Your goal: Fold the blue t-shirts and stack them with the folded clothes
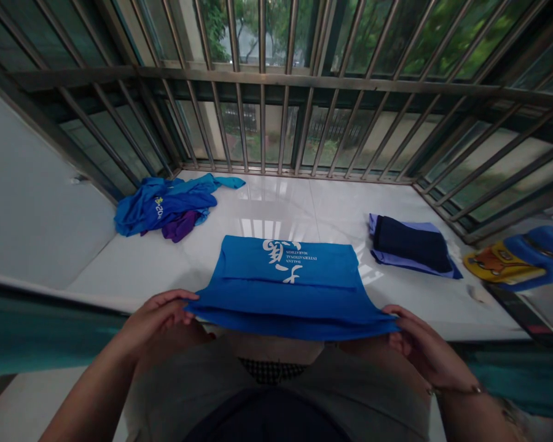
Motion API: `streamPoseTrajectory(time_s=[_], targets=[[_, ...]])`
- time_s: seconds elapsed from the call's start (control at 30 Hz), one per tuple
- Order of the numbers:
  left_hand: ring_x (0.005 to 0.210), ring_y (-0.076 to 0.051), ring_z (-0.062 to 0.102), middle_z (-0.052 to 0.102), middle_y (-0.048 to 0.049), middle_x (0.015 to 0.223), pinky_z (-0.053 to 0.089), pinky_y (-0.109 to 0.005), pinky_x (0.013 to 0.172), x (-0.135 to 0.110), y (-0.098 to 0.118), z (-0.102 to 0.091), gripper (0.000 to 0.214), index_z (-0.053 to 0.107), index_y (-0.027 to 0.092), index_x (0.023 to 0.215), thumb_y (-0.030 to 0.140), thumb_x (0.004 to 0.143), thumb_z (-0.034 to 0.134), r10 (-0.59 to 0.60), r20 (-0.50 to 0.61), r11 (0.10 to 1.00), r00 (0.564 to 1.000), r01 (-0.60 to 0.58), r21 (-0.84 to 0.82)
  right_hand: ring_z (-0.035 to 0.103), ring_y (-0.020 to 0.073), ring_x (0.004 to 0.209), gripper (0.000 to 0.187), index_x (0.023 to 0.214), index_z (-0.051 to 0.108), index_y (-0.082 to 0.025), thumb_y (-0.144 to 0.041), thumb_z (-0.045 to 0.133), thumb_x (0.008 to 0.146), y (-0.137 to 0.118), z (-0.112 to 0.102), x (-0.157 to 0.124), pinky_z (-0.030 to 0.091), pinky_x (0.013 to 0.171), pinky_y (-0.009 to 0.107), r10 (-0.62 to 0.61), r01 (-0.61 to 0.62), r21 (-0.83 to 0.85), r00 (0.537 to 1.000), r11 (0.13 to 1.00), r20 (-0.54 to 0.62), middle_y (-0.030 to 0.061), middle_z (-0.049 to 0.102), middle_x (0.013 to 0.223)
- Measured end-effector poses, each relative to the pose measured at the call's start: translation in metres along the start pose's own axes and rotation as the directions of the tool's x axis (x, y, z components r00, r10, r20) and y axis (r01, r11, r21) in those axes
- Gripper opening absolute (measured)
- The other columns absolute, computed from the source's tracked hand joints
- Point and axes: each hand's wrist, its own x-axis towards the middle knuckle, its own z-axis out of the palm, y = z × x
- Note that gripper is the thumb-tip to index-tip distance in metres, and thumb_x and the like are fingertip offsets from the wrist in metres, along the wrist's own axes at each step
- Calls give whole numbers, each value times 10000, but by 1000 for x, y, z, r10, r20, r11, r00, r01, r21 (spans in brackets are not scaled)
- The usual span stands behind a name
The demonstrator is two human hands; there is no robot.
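Note:
A bright blue T-shirt (286, 288) with white print reading "Dalian International Marathon" lies folded over on a white polished stone ledge (267, 209), its near edge lifted off the surface. My left hand (159, 319) pinches the left end of that folded edge. My right hand (421, 344) grips the right end, and a thin bracelet (456, 390) circles that wrist. The shirt spans the gap between my hands, and its underside is hidden.
A crumpled blue garment (163, 205) and a purple cloth (179, 226) lie at the back left of the ledge. A folded navy and lilac stack (410, 247) sits to the right. A yellow and blue item (511, 258) lies at the far right. Metal window bars (281, 116) enclose the ledge's far side.

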Motion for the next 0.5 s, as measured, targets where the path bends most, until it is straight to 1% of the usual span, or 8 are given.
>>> streamPoseTrajectory(time_s=[0.07, 0.13, 0.2, 0.27, 0.33, 0.4, 0.43, 0.5], targets=[[825, -282, 835, 850, -127, 912, 693, -428, 857, 28, 18, 4, 401, 835, 167, 1150, 421, 842, 793, -81, 18, 958, 997, 83, -276, 721, 220, 623, 322, 1097, 723, -242, -496, 725, 898, -20, 0, 29, 629, 603, 356, -20, 17, 125, 999, 992, 25, 36, 728, 745], [911, -267, 838, 854, -142, 973, 673, -423, 954, 64, 37, 12, 421, 799, 150, 1203, 346, 831, 813, -96, 11, 888, 995, 91, -451, 724, 206, 641, 269, 1033, 711, -235, -473, 718, 906, -42, 4, 65, 637, 617, 350, -81, 75, 195, 996, 978, 27, 52, 752, 801], [994, -249, 828, 847, -156, 1078, 658, -407, 992, 102, 53, 23, 420, 766, 145, 1250, 307, 863, 785, -58, -29, 851, 998, 34, -523, 733, 195, 699, 265, 1045, 710, -228, -464, 704, 925, -63, 14, 101, 638, 635, 330, -114, 102, 242, 993, 965, 35, 70, 777, 882], [1034, -235, 813, 822, -170, 1188, 656, -384, 967, 136, 61, 37, 419, 734, 143, 1274, 308, 891, 764, -46, -66, 850, 997, 4, -527, 732, 183, 757, 256, 1055, 705, -223, -444, 708, 926, -77, 28, 131, 630, 656, 302, -115, 118, 169, 993, 978, -31, 83, 792, 951], [987, -222, 801, 805, -161, 1191, 655, -357, 893, 163, 57, 51, 461, 696, 142, 1303, 304, 877, 773, -93, -122, 905, 988, 33, -424, 718, 177, 770, 238, 1029, 697, -220, -402, 752, 885, -83, 43, 155, 609, 666, 286, -114, 115, -2, 981, 993, -156, 80, 789, 954], [899, -218, 776, 795, -120, 1116, 640, -351, 829, 180, 45, 62, 547, 663, 151, 1343, 305, 836, 799, -107, -226, 983, 968, 69, -167, 690, 183, 742, 243, 977, 701, -211, -341, 817, 808, -79, 54, 170, 574, 666, 284, -127, 82, -177, 957, 981, -260, 53, 755, 856], [883, -226, 760, 784, -101, 1088, 630, -363, 829, 185, 37, 66, 588, 655, 157, 1359, 323, 817, 811, -65, -284, 998, 957, 70, 7, 674, 191, 734, 250, 948, 708, -205, -311, 844, 766, -74, 58, 175, 555, 675, 288, -137, 65, -244, 947, 968, -292, 36, 723, 795], [934, -267, 738, 764, -93, 1069, 606, -401, 884, 192, 21, 70, 622, 669, 160, 1354, 413, 806, 823, 82, -352, 940, 932, 46, 339, 652, 210, 753, 238, 890, 715, -201, -290, 866, 729, -63, 61, 181, 523, 727, 305, -171, 34, -370, 924, 928, -343, 13, 660, 721]])
